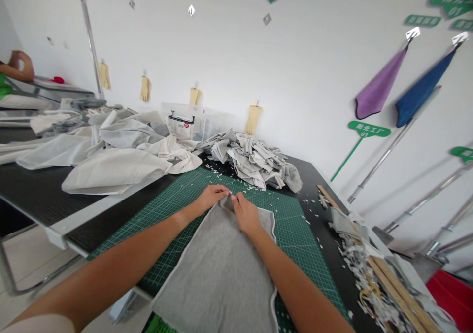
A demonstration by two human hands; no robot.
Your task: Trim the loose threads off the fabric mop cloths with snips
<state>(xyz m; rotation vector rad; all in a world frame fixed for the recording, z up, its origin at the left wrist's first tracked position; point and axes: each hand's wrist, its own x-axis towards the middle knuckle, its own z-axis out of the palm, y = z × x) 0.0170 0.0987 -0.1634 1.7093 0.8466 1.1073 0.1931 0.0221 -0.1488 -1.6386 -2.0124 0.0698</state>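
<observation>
White wall (221, 52) behind everything, with a row of yellow rubber gloves (253, 119) hung up beyond the hands, and a black table (303, 165) in front of it with a gridded green cutting mat (303, 234) on top. Right over that mat, the left hand (213, 196) and right hand (246, 214) meet, fingertips pinched nearly closed on the far edge of a gray cloth with white edging (221, 274). The cloth spreads from the fingers back toward the wearer, between the forearms, covering part of the mat. Can't really make out the small white bit right at the fingertips.

Just past the hands there's a messy heap of gray cloth pieces (254, 158), little white clippings scattered around it. Off to their left, a big pile of pale fabric (114, 168), with a clear plastic bin (181, 126) near it. Well over to the right: wooden strips (404, 293) among shredded scraps (360, 269). Another person's arm (18, 72) shows far left.
</observation>
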